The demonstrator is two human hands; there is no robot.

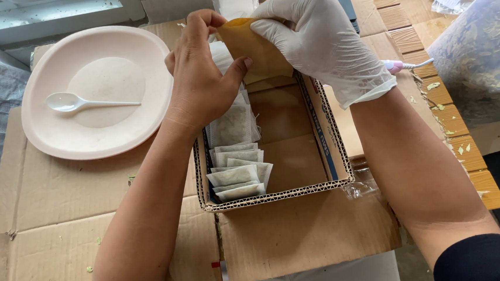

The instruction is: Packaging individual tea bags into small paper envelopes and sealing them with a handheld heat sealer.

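My bare left hand (201,73) and my right hand (319,36), in a white glove, both grip a brown paper pouch (252,49) above the far end of a shallow cardboard tray (327,135). The left thumb presses the pouch's lower edge; the gloved fingers pinch its top. Several small white filter bags (237,170) filled with greenish dried material lie stacked along the tray's left side. The tray's right half shows bare cardboard.
A pale pink plate (50,131) with a white plastic spoon (83,102) rests at the left on flattened cardboard (62,230). A large clear bag of dried leaves (484,48) sits at the right on a slatted wooden surface (454,126). Leaf crumbs are scattered about.
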